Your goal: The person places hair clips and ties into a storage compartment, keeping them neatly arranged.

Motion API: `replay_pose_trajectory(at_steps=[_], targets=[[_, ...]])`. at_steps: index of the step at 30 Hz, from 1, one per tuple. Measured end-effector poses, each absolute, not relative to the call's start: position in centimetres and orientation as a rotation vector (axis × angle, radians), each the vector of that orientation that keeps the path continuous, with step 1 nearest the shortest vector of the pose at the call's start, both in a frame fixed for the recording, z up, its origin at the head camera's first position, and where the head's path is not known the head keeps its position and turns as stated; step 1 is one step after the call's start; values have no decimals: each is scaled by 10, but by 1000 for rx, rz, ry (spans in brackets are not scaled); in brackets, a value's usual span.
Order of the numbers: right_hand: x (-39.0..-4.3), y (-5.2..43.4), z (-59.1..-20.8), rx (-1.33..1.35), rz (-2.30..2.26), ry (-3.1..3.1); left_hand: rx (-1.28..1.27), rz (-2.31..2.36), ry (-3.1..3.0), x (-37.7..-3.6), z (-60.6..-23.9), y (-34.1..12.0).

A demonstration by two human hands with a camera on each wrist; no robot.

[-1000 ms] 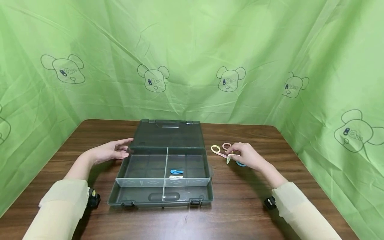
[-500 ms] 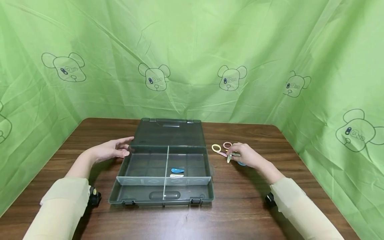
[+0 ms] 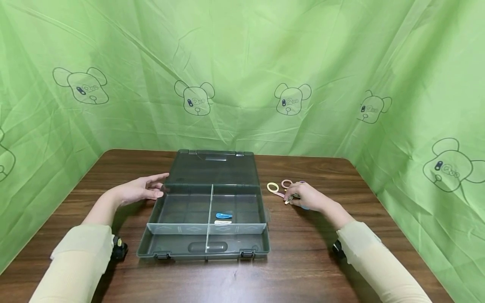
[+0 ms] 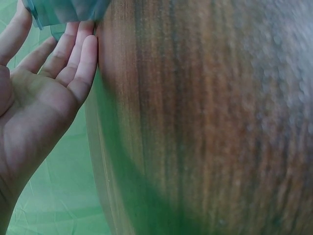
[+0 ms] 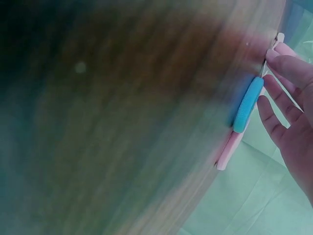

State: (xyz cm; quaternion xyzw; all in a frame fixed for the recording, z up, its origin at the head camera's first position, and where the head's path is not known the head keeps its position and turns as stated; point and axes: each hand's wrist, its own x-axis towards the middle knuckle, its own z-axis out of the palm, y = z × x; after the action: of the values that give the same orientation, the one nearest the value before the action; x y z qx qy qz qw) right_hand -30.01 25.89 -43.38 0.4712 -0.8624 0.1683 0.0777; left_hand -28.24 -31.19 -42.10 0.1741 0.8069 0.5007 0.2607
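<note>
In the head view, a dark translucent divided box (image 3: pixel 142 253) lies with its lid (image 3: pixel 214 168) folded back. Straight fingers of my left hand (image 3: pixel 140 189) touch the box's left side near the hinge, with the thumb at the wall. My right hand (image 3: pixel 308 197) pinches a pale hair clip (image 3: pixel 286 202) close over the table, right of the box; the fingers hide most of it. Around this hand lie a yellow hair tie (image 3: pixel 273 187), a pink hair tie (image 3: pixel 286 183) and a blue hair tie (image 5: pixel 248 105). Inside the box are a blue hair clip (image 3: pixel 224 215) and a white hair clip (image 3: pixel 222 222).
The brown wooden table (image 3: pixel 235 282) carries everything. A green curtain (image 3: pixel 242 50) with bear-head drawings encloses its back and sides. Clear dividers (image 3: pixel 236 228) split the box into several compartments. A pink clip (image 3: pixel 279 194) lies beside the yellow hair tie.
My right fingers have drawn in around the pale hair clip, so less of it shows. The right forearm has shifted slightly left. My left hand stays at the box.
</note>
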Motion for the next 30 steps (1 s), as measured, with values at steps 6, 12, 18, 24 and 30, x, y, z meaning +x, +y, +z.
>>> replay_pose_trajectory(at_steps=[6, 12, 18, 24, 30], targets=[[-301, 258, -433, 1406, 491, -2621, 463, 1380, 2152, -283, -422, -311], [-303, 258, -432, 1419, 495, -2655, 472, 1358, 2171, -283, -422, -312], [-305, 257, -431, 1408, 549, -2720, 473, 1352, 2177, -282, -421, -313], [-305, 256, -432, 1428, 538, -2674, 471, 1367, 2165, -283, -423, -313], [-301, 254, -431, 1420, 534, -2633, 470, 1377, 2160, -282, -423, -312]])
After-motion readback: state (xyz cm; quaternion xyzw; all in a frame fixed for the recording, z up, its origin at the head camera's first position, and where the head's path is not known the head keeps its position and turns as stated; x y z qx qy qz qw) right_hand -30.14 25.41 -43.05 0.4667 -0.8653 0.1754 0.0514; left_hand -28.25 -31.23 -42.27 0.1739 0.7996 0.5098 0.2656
